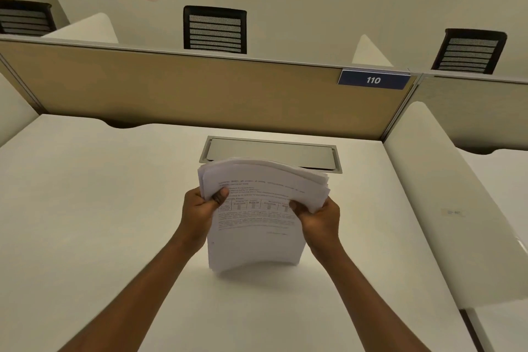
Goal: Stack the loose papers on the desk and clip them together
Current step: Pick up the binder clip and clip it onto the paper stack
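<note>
A stack of white printed papers [254,240] stands on its lower edge on the white desk [114,208], bowed toward me, with the top sheets fanned slightly apart. My left hand [201,208] grips the stack's left side, thumb on the front sheet. My right hand [318,216] grips the right side the same way. The front sheet shows text and a small table. No clip is in view.
A metal cable hatch [271,151] is set into the desk just behind the papers. A tan partition [185,88] with a blue "110" sign [373,80] closes the far edge. A white side divider [445,194] stands on the right. Black chairs sit beyond.
</note>
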A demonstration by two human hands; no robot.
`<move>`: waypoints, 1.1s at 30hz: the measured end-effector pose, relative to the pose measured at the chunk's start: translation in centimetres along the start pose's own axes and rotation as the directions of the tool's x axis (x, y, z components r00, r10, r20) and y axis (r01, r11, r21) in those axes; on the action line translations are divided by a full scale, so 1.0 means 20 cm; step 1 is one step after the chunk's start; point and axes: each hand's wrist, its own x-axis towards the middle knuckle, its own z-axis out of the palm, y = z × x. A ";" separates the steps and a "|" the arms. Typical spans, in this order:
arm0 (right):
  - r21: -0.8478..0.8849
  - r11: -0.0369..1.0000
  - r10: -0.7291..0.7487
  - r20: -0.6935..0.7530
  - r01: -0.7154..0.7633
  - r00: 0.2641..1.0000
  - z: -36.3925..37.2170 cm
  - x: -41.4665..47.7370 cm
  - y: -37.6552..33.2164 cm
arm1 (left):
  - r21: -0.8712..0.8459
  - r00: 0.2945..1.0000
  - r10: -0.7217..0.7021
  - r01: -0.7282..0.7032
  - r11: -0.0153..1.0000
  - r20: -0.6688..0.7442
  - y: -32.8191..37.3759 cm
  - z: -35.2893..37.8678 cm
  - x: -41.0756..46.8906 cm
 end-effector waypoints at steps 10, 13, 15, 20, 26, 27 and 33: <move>-0.032 0.999 -0.014 0.034 0.015 0.999 0.04 -0.07 0.14 | 0.061 0.997 -0.070 0.072 0.996 -0.040 -0.16 -0.04 -0.03; -0.036 0.999 0.036 0.013 -0.035 0.999 0.06 -0.05 0.13 | 0.066 0.993 -0.106 0.109 0.992 -0.048 -0.17 -0.04 -0.02; -0.036 0.999 0.039 0.006 -0.039 0.999 0.07 -0.04 0.11 | 0.078 0.993 -0.106 0.110 0.991 -0.052 -0.17 -0.04 -0.01; -0.008 1.000 0.016 -0.015 -0.017 1.000 0.07 -0.03 0.09 | 0.086 0.993 -0.106 0.111 0.990 -0.060 -0.17 -0.05 0.01; -0.089 0.993 0.080 0.007 -0.079 0.997 0.08 -0.02 0.14 | 0.096 0.987 -0.152 0.156 0.983 -0.049 -0.20 -0.04 0.01; -0.102 0.992 0.081 0.005 -0.080 0.997 0.09 -0.02 0.15 | 0.104 0.988 -0.150 0.154 0.983 -0.047 -0.20 -0.04 0.02; -0.167 0.980 0.109 0.008 -0.106 0.994 0.11 0.04 0.16 | 0.156 0.988 -0.144 0.150 0.976 -0.047 -0.21 -0.04 0.08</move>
